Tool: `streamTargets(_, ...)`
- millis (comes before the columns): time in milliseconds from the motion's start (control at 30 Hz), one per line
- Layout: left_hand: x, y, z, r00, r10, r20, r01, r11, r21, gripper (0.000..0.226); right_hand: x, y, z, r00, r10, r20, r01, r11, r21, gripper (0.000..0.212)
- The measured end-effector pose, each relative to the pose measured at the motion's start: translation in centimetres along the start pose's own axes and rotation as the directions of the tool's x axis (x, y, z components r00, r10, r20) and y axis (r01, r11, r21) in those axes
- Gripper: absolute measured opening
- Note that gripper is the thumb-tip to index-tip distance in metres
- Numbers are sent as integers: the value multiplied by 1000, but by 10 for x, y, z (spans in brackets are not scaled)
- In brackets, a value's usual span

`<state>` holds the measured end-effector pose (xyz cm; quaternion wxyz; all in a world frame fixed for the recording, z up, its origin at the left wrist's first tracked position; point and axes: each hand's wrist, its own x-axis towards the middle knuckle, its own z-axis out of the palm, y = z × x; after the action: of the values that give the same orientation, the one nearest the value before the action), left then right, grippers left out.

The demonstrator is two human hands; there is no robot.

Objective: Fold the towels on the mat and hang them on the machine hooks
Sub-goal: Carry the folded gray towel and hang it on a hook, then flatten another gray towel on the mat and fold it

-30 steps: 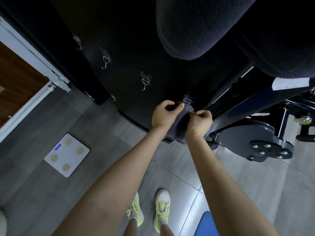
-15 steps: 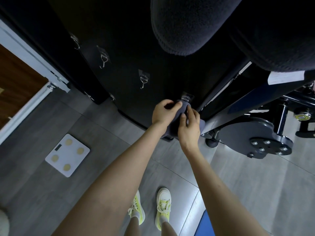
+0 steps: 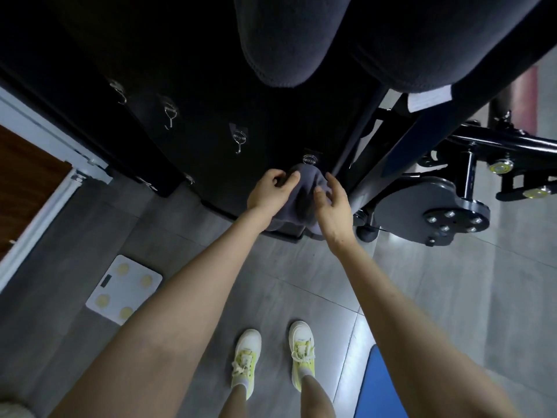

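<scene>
At the rightmost round metal hook (image 3: pixel 310 159), our left grip (image 3: pixel 272 193) pinches the folded dark-grey cloth towel (image 3: pixel 301 200) hanging there, our right grip (image 3: pixel 333 203) loose-fingered against it, so we'd seat it fully before releasing.

Dim indoor shot. Black machine panel (image 3: pixel 187 86) almost lost in shadow; hooks (image 3: pixel 239 140) on it show only as faint glints. Floor tiles (image 3: pixel 422 282) right of machine catch a pale sheen, left of it duller. Towel (image 3: pixel 301 191) at machine's front soft, low contrast. Door frame (image 3: pixel 60 152) far left of machine smeared; strong wide-angle bend twd edges.
</scene>
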<state>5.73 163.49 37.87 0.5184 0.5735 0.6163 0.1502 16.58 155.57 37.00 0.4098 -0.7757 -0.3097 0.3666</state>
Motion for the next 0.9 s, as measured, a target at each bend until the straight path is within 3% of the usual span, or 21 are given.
streamTargets(300, -72, -15, -31, 953, 304, 3, -300, 940, 163, 29, -81, 7, -33, 987, 59, -147, -60, 998, 1, 45)
streamTargets(500, -112, 3, -19, 872, 445, 204, -482, 854, 195, 28, -147, 29, -75, 949, 159, -272, -156, 987, 33, 38)
streamTargets(667, -143, 30, 38, 790, 461, 405, -564, 805, 184, 26, -195, 64, -127, 894, 254, -369, -231, 967, 108, 38)
streamTargets(767, -160, 48, 87, 681, 492, 542, -659, 734, 162, 25, -222, 91, -160, 850, 319, -419, -278, 948, 157, 40)
streamTargets(900, -195, 78, 165, 473, 459, 752, -792, 595, 135, 28, -254, 132, -208, 761, 430, -485, -360, 903, 236, 38)
